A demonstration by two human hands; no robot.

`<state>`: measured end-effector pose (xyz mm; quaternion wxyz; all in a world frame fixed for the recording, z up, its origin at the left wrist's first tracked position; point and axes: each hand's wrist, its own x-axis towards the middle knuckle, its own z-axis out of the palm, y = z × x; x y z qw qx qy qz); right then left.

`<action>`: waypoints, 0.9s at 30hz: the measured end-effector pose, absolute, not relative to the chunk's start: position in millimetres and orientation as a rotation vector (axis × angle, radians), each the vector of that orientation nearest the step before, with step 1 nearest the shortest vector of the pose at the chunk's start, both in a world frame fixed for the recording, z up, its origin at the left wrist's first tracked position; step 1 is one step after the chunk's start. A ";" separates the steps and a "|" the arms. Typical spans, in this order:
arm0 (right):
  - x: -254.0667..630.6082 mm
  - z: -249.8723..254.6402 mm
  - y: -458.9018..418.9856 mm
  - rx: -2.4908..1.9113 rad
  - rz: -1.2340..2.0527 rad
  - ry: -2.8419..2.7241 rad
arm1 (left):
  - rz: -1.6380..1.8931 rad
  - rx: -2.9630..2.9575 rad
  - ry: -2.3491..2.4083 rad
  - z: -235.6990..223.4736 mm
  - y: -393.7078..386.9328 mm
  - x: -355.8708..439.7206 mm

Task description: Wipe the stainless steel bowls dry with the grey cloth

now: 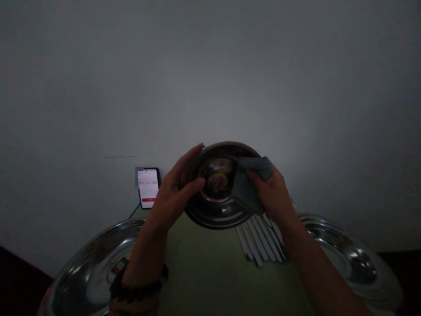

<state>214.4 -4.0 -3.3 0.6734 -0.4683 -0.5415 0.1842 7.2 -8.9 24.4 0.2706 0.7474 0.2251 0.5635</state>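
A round, shiny metal bowl (210,215) with a yellow and red label at its centre is held up above the table, its inside facing me. My left hand (179,188) grips its left side, thumb over the rim on the inner face and fingers behind. At the right side, my right hand (272,188) is closed on a grey-green cloth (248,188), which lies against the bowl's inside and rim. The fingers behind the bowl and cloth are hidden.
Several silver table knives (259,241) lie side by side below the bowl on the pale green table (197,272). Large metal basins stand at left (82,272) and right (348,263). A lit phone (148,188) leans on the grey wall (210,79) behind.
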 end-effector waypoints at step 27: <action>204.9 -14.1 4.1 -0.856 0.713 -1.025 | 1.724 1.882 0.535 13.8 1.4 16.2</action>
